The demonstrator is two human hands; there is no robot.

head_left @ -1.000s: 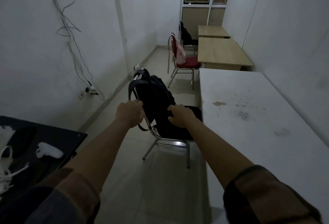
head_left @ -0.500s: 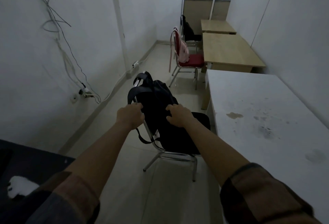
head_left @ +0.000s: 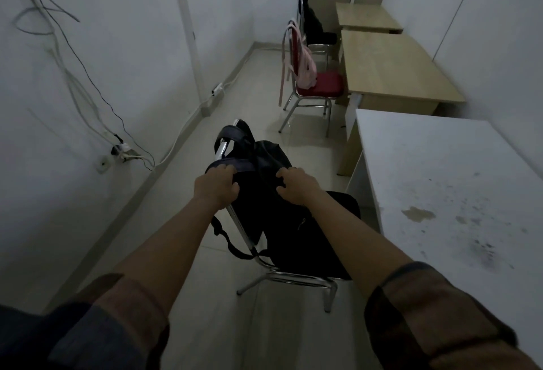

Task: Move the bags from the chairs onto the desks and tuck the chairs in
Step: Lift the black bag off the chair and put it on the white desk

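A black backpack [head_left: 264, 208] rests on the nearest chair [head_left: 296, 278], its straps hooked over the chrome backrest. My left hand [head_left: 217, 186] is closed on a strap at the top of the backrest. My right hand [head_left: 295, 186] grips the bag's top edge. The stained white desk [head_left: 458, 193] stands right of this chair. Farther back, a pink bag [head_left: 305, 70] hangs on a red-seated chair [head_left: 318, 87] beside a wooden desk [head_left: 393, 70]. A black bag [head_left: 314, 24] sits on a third chair next to the far wooden desk [head_left: 365, 18].
Cables hang down the left wall to a socket and power strip [head_left: 123, 151] near the floor. A tiled aisle [head_left: 255, 96] runs between the left wall and the row of chairs. The right wall borders the desks.
The view has moved forward and tilted down toward the first chair. Both hands have stayed closed on the black backpack. The dark table at lower left has left the view.
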